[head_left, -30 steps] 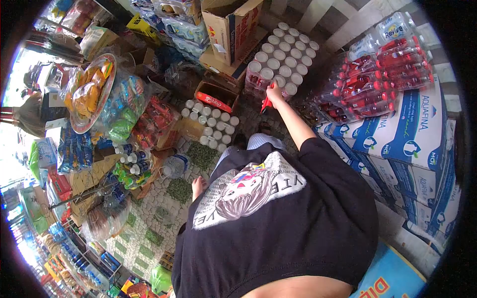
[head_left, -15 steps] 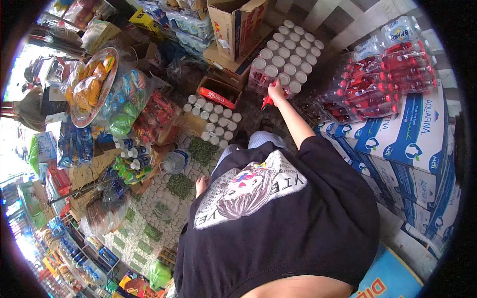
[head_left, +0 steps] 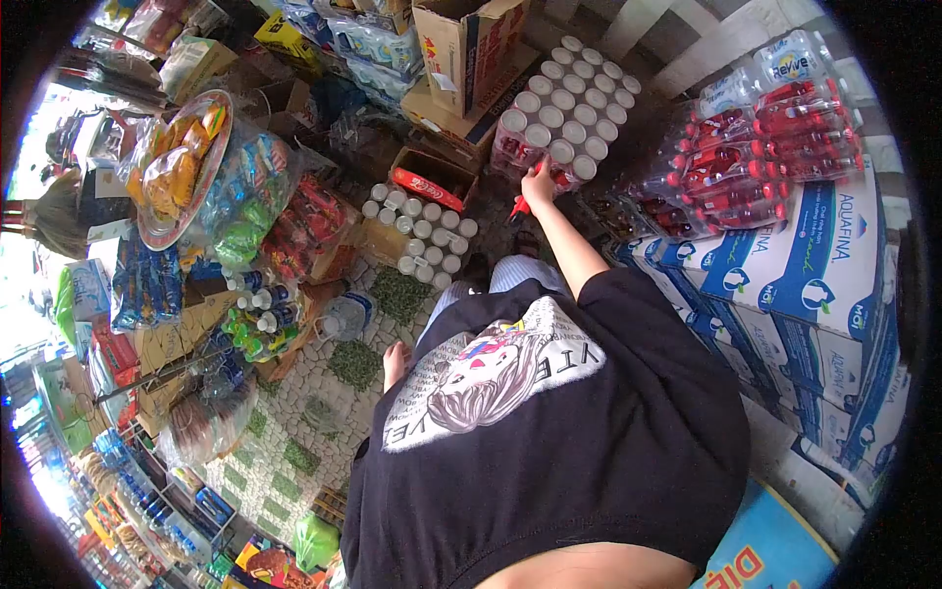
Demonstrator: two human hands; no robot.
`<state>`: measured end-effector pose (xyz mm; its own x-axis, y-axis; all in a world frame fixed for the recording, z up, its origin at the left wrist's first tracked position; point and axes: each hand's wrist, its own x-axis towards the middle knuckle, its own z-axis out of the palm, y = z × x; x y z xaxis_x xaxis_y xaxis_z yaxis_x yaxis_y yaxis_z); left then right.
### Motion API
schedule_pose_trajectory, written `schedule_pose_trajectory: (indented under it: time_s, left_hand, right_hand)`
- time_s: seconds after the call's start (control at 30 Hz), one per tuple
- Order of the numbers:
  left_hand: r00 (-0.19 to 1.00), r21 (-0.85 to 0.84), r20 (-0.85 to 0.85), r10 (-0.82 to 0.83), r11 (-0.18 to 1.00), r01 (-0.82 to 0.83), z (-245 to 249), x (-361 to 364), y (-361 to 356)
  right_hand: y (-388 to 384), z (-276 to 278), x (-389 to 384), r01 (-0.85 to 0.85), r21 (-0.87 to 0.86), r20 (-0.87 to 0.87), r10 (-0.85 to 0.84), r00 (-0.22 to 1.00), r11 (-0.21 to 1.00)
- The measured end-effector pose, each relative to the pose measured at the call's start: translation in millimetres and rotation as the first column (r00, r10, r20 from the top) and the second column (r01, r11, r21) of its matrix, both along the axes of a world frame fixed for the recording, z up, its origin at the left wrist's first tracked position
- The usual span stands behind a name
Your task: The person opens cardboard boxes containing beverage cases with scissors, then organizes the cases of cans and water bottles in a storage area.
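Note:
My right hand (head_left: 538,187) is closed around a small red tool (head_left: 520,207); its exact kind is hard to make out. It is at the near edge of a plastic-wrapped pack of cans with pale lids (head_left: 563,115). My left hand (head_left: 395,361) hangs low beside my body, above the tiled floor, with loosely extended fingers and nothing seen in it. Close by, an open carton with a red Coca-Cola side (head_left: 428,189) sits behind a group of silver-topped cans (head_left: 422,236).
Packs of red bottles (head_left: 726,162) lie on stacked Aquafina boxes (head_left: 810,255) at the right. Tall cardboard boxes (head_left: 461,59) stand at the back. Bagged snacks (head_left: 182,162) and bottles (head_left: 265,314) crowd the left. A clear jug (head_left: 345,319) stands on the patterned floor.
My right hand has shifted slightly left and down along the can pack's near edge, still gripping the red tool. My left hand has moved a little upward.

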<state>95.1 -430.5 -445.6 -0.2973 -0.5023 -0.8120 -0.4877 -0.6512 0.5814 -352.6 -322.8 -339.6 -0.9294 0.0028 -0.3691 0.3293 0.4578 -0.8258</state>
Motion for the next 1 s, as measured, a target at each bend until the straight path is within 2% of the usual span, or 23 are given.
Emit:
schedule_pose_trajectory:
  time_s: [0.07,0.1,0.17,0.2,0.3,0.43,0.47,0.57,0.6,0.63,0.7,0.73,0.8,0.83,0.9,0.93,0.97,1.0]
  left_hand:
    - [1.0,-0.02,0.014,-0.025,0.999,0.025,17.4,-4.6,-0.5]
    - [0.999,-0.03,0.022,-0.037,0.999,0.038,25.6,-10.0,-0.5]
    - [0.998,-0.048,0.036,-0.06,0.997,0.062,43.9,-18.5,0.6]
    - [0.998,-0.048,0.037,-0.059,0.997,0.061,41.4,-17.7,1.3]
    - [0.994,-0.05,0.075,-0.078,0.995,0.082,43.5,-19.2,1.3]
    - [0.992,-0.041,0.112,-0.061,0.997,0.066,47.4,-18.3,2.4]
    - [0.992,-0.039,0.111,-0.063,0.997,0.068,46.9,-16.6,2.2]
    - [0.999,-0.05,0.046,-0.028,0.998,0.03,40.0,-13.2,4.6]
    - [0.998,-0.049,0.049,-0.027,0.998,0.03,41.7,-13.1,3.7]
    - [0.992,-0.047,0.096,-0.078,0.995,0.083,42.9,-13.7,2.1]
    - [0.983,-0.043,0.137,-0.121,0.991,0.128,44.3,-16.9,3.8]
    - [0.984,-0.051,0.132,-0.121,0.99,0.128,42.9,-15.8,4.0]
    - [0.984,-0.067,0.125,-0.123,0.989,0.132,42.5,-11.8,1.6]
    - [0.985,-0.074,0.121,-0.126,0.988,0.135,42.3,-10.0,1.5]
    - [0.987,-0.08,0.11,-0.12,0.988,0.129,41.8,-9.7,4.5]
    - [0.989,-0.071,0.109,-0.095,0.992,0.103,43.7,-10.4,4.3]
    - [0.99,-0.059,0.118,-0.076,0.995,0.083,45.8,-6.6,3.7]
    - [0.995,-0.021,0.093,-0.028,0.999,0.03,40.7,-2.6,4.1]
  right_hand:
    - [1.0,12.7,9.1,-0.095,0.083,0.009,0.094,0.996,0.992]
    - [1.6,-5.7,4.6,-0.095,0.083,0.007,0.095,0.995,0.992]
    - [1.6,-49.1,-6.3,-0.099,0.192,-0.175,0.133,0.976,0.976]
    - [-1.1,-7.3,-0.7,-0.094,0.102,-0.022,0.097,0.995,0.99]
    - [-0.8,14.0,-5.4,-0.089,0.06,0.072,0.084,0.994,0.994]
    - [2.8,2.2,2.4,-0.082,0.045,0.033,0.08,0.996,0.996]
    - [6.2,-38.1,-3.4,-0.111,0.121,-0.113,0.124,0.986,0.986]
    - [7.9,-52.6,-13.6,-0.147,0.203,-0.123,0.174,0.977,0.968]
    - [7.1,-54.5,-17.2,-0.127,0.184,-0.035,0.136,0.99,0.975]
    - [9.1,-57.4,-15.2,-0.127,0.185,-0.032,0.135,0.99,0.974]
    - [5.9,-20.4,-5.1,-0.13,0.144,0.095,0.117,0.989,0.981]
    - [0.8,39.9,12.7,-0.089,0.069,0.195,0.074,0.978,0.994]
    - [27.3,-82.9,-18.9,-0.142,0.038,0.217,0.13,0.968,0.989]
    - [21.8,-139.4,-11.3,-0.189,0.009,0.234,0.182,0.955,0.982]
    - [22.3,-101.1,33.0,-0.126,0.132,-0.002,0.128,0.992,0.983]
    - [23.1,-80.7,42.6,-0.177,0.159,0.118,0.159,0.98,0.971]
    - [28.1,-93.6,44.0,-0.239,0.2,0.175,0.205,0.963,0.95]
    - [26.7,-69.7,48.0,-0.227,0.145,0.24,0.189,0.952,0.963]
